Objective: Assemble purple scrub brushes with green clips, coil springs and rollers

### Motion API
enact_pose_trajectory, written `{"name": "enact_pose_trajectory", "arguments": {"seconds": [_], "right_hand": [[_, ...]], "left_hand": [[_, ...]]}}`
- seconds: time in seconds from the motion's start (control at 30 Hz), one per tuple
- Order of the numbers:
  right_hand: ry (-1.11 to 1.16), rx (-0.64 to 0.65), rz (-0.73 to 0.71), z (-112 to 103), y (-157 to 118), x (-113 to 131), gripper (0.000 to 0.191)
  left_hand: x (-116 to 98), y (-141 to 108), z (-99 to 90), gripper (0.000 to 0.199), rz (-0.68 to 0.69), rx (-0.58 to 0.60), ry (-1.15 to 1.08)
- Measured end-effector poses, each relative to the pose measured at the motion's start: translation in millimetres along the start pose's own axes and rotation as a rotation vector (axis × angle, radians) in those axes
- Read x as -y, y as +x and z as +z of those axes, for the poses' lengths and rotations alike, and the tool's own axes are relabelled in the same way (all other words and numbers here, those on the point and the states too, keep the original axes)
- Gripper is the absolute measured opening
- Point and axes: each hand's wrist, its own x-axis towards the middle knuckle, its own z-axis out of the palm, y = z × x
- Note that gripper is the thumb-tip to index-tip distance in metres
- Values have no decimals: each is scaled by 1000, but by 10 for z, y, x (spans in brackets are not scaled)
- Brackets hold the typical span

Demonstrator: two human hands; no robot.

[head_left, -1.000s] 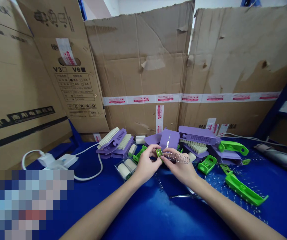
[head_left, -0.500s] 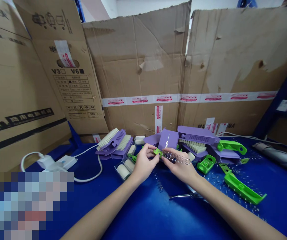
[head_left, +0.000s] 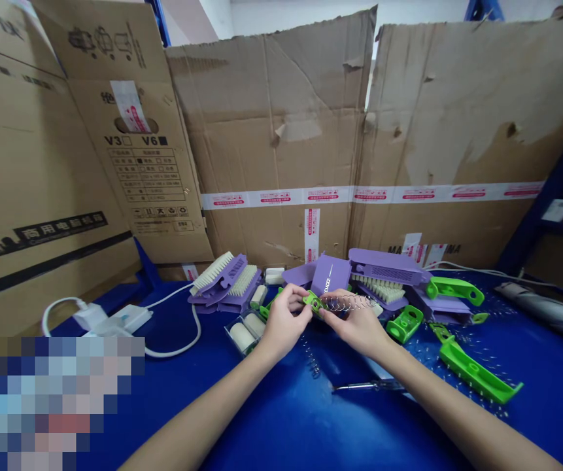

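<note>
Holding item: one metal coil spring [head_left: 352, 302], thin silvery wire in open loops, lying sideways above the blue table [head_left: 271, 418] at centre, its left end meeting a small green plastic piece [head_left: 312, 301]; left hand [head_left: 284, 320] pinches the green piece, right hand [head_left: 357, 325] has fingers closed on the spring. Far behind: purple brush housings [head_left: 389, 265] and bristle brushes [head_left: 225, 275], cardboard walls [head_left: 281, 131]. Right: green handles [head_left: 477, 373]; left: white charger and cable [head_left: 114, 317]; near: metal tool [head_left: 367, 386].
</note>
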Motion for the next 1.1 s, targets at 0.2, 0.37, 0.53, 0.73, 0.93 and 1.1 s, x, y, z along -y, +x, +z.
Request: {"name": "enact_pose_trajectory", "arguments": {"seconds": [0.2, 0.37, 0.53, 0.73, 0.93, 1.1], "right_hand": [[6, -3, 2, 13, -11, 12, 10], [-31, 8, -18, 11, -17, 16, 11], [-74, 26, -43, 36, -30, -19, 14], [-57, -17, -16, 55, -38, -44, 18], [-29, 35, -16, 47, -28, -42, 16], [53, 36, -6, 40, -22, -32, 15]], "left_hand": [[15, -4, 6, 16, 11, -22, 17], [17, -3, 5, 15, 0, -20, 21], [22, 8, 4, 15, 5, -34, 32], [32, 2, 12, 15, 5, -39, 48], [5, -1, 17, 15, -7, -44, 38], [-18, -2, 10, 17, -25, -43, 0]]}}
